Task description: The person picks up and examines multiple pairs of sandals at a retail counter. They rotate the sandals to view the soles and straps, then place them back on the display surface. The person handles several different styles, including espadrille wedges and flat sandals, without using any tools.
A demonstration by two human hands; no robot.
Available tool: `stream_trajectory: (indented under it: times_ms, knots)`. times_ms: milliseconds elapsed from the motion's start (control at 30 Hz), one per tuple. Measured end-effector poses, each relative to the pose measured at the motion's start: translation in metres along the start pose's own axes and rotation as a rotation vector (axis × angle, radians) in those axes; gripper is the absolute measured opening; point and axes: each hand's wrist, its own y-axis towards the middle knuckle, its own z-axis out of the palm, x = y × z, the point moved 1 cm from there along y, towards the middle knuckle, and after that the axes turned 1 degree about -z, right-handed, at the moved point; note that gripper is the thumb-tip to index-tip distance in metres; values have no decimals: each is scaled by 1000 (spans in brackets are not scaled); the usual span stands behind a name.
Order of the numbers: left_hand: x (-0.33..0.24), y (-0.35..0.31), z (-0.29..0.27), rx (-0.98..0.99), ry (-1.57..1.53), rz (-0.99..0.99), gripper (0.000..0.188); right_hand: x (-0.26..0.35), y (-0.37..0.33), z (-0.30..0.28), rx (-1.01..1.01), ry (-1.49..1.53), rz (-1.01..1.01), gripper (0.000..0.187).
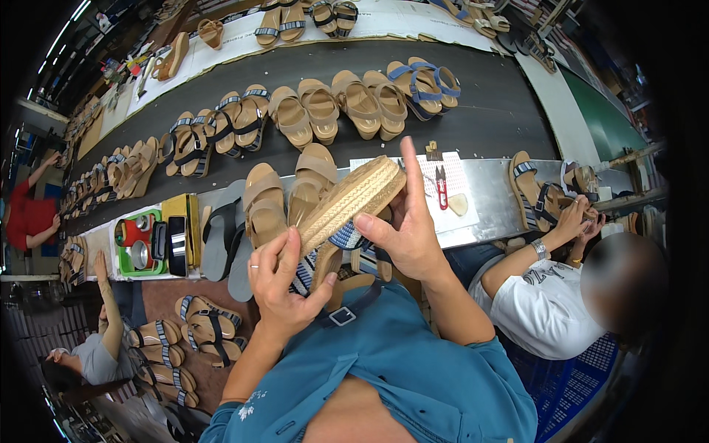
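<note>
A wedge sandal [347,203] with a braided rope edge is tilted between my hands, in front of my chest. My left hand [284,284] grips its lower left end, fingers curled and a ring on one. On the other end my right hand [410,232] presses its thumb against the side, with one finger stretched upward and the others partly hidden behind. Blue-and-white woven straps and a dark ankle strap with a square buckle [342,316] hang below; whether these belong to a second sandal I cannot tell. Just beyond stands a pair of beige-strapped sandals [264,203].
Rows of sandals [295,114] stand on a dark conveyor belt [487,111]. Red snips [442,188] lie on a paper sheet to the right. Green and yellow trays [136,269] sit at left. A co-worker in white [532,310] handles a sandal at right; others work at left.
</note>
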Motion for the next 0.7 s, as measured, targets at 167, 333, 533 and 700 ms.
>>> stream_trajectory:
  times_ms: [167, 333, 533, 700]
  knots:
    - [-1, 4, -4, 28, 32, 44, 80, -5, -6, -6, 40, 61, -31, 101]
    - [1, 4, -4, 20, 14, 41, 81, -9, -6, -5, 41, 129, -56, 98]
    - [7, -5, 1, 33, -31, -23, 84, -15, -4, 2, -2, 153, -32, 101]
    - [19, -12, -10, 60, -92, -147, 83, -40, -5, -26, 29, -84, 95, 88]
